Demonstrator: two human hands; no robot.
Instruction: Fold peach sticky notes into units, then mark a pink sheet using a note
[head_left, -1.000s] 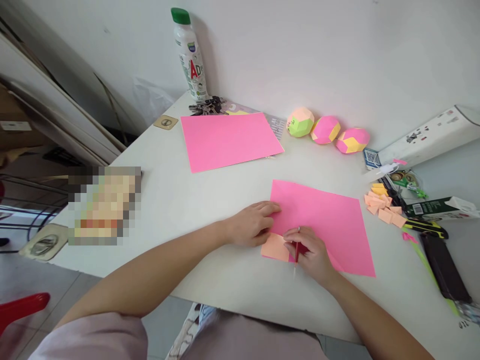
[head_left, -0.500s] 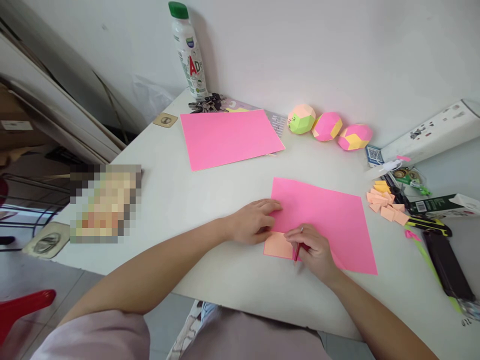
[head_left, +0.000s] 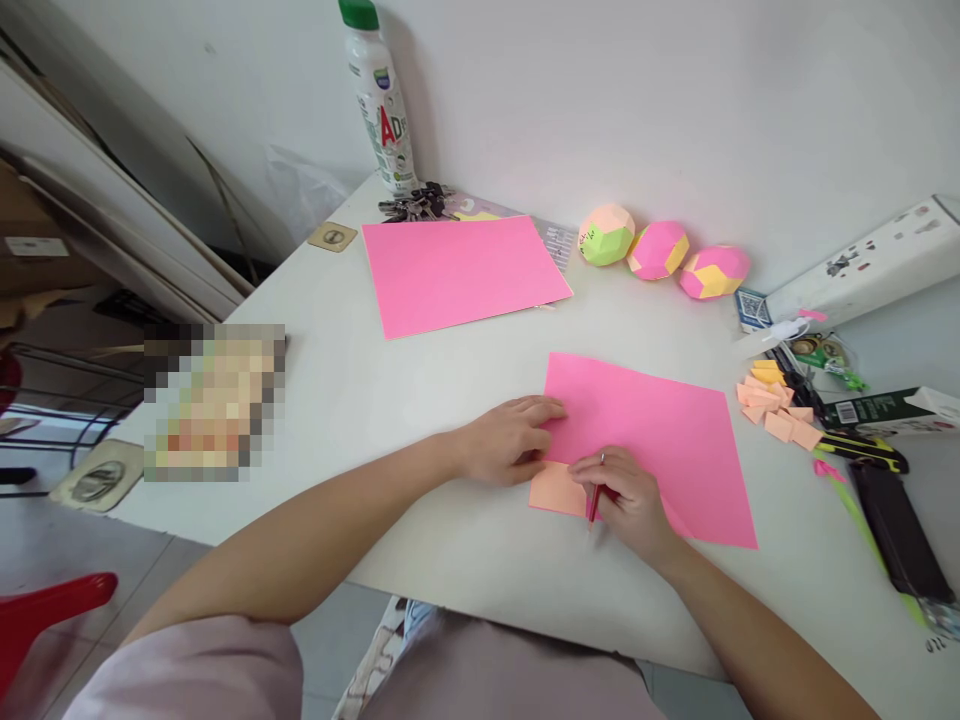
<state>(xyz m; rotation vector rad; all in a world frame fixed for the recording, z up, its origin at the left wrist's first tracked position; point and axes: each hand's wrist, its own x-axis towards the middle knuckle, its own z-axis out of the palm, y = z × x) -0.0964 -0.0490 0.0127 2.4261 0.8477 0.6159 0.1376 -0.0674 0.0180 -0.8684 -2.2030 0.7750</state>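
A bright pink sheet of paper [head_left: 660, 420] lies on the table in front of me. On its lower left corner rests a small peach paper piece [head_left: 556, 490]. My left hand [head_left: 514, 440] lies over the left edge of both, fingers stretched out and pressing down. Between the fingers of my right hand [head_left: 630, 500] is a slim red pencil [head_left: 593, 503], at the right edge of the peach piece. The right hand hides part of the pencil and of that edge.
Another pink sheet [head_left: 465, 275] lies farther back. Three faceted paper balls [head_left: 658, 250] line the wall. At right are peach paper slips [head_left: 778, 408], a box cutter [head_left: 862, 448] and a black case [head_left: 900, 530]. A bottle [head_left: 382, 110] stands behind keys [head_left: 420, 203].
The view has shifted very slightly. Both hands, the pencil and the papers keep nearly the same places.
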